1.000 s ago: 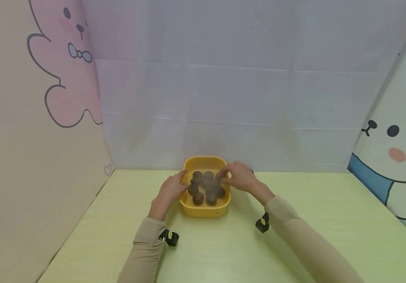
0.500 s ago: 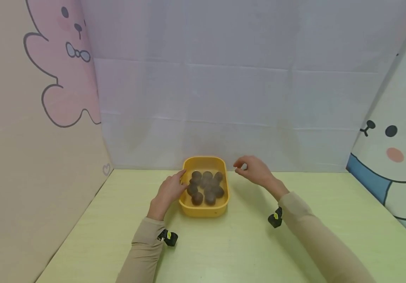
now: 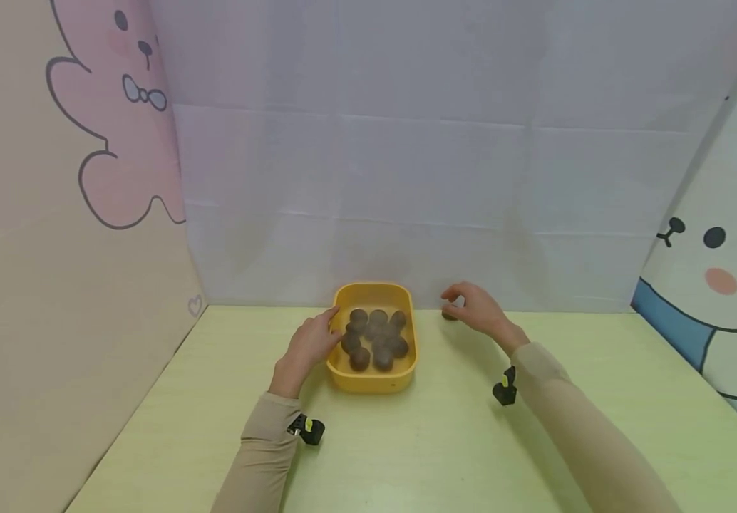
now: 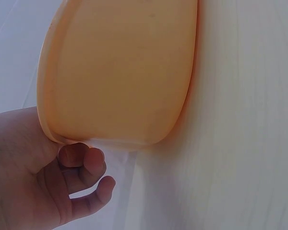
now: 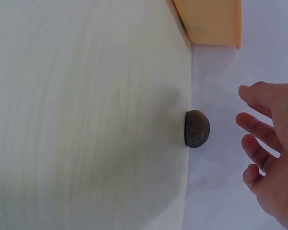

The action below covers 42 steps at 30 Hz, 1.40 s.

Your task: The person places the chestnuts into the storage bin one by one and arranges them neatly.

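Note:
My left hand (image 3: pixel 309 348) holds the left side of a yellow plastic tub (image 3: pixel 371 383). In the left wrist view, its curled fingers (image 4: pixel 93 163) sit at the tub's rim. Several dark brown, rounded lumps (image 3: pixel 360 358) lie inside the tub. Right of the tub, one dark brown dome-shaped piece (image 5: pixel 197 129) rests flat side down on the table, near the back wall. My right hand (image 3: pixel 480 311) hovers beside this piece, fingers loosely bent. The right wrist view shows a gap between its fingertips and the piece, with nothing in the hand.
The pale wood-grain table (image 3: pixel 394 456) meets a white cloth wall (image 3: pixel 368 178) just behind the tub. Side walls carry a pink cartoon bear (image 3: pixel 127 142) on the left and a white cartoon figure (image 3: pixel 728 256) on the right.
My right hand has moved right, from over the tub to the table beside it. A dark brown piece now shows on the table under that hand. The left hand stays at the tub.

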Motion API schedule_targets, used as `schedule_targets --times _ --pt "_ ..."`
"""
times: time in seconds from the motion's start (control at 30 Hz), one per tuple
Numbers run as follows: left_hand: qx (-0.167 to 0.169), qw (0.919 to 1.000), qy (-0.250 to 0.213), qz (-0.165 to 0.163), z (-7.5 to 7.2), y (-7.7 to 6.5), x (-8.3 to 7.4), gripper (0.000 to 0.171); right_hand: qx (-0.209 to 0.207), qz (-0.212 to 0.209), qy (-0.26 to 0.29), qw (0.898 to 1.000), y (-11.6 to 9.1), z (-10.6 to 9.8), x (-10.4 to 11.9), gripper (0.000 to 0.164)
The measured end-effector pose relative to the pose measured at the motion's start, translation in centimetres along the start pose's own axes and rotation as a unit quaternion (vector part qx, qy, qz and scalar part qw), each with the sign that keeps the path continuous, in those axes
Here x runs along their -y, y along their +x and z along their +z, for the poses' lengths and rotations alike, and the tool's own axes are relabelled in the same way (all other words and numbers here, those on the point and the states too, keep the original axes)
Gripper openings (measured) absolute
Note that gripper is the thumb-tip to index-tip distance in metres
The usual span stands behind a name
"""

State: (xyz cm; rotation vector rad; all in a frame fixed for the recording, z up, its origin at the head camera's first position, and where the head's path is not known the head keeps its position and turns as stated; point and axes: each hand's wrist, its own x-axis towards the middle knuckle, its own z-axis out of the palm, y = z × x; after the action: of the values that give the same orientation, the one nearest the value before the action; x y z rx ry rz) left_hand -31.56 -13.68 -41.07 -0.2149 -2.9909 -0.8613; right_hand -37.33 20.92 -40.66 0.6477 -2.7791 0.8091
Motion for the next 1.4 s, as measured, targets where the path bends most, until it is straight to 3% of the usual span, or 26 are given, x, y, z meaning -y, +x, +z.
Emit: schedule_targets --times 0.23,0.43,0.57,0.67,0.77,1.4 --pt "-0.002 1.0 0.002 0.005 0.2 0.2 -0.1 0.059 0.027 0.022 0.004 0.999 0.4 0.6 -1.8 0.036" --pt "-0.003 1.0 0.0 0.002 0.3 0.3 -0.2 0.059 0.027 -0.015 -0.009 0.999 1.1 1.6 -3.6 0.035" --pt "-0.002 1.0 -0.001 0.004 0.3 0.3 -0.3 0.059 0.029 0.012 -0.02 0.999 1.0 2.0 -3.8 0.035" --pt "-0.003 1.0 0.0 0.009 0.3 0.2 -0.4 0.059 0.039 0.05 -0.025 0.998 0.7 1.9 -3.4 0.036" --pt "-0.003 1.0 -0.002 0.009 0.3 0.1 -0.4 0.058 0.039 0.059 -0.031 0.997 0.6 1.7 -2.9 0.036" --pt "0.0 1.0 0.006 -0.002 -0.1 -0.1 -0.1 0.059 -0.01 -0.028 -0.015 0.999 -0.8 0.5 1.8 0.032"
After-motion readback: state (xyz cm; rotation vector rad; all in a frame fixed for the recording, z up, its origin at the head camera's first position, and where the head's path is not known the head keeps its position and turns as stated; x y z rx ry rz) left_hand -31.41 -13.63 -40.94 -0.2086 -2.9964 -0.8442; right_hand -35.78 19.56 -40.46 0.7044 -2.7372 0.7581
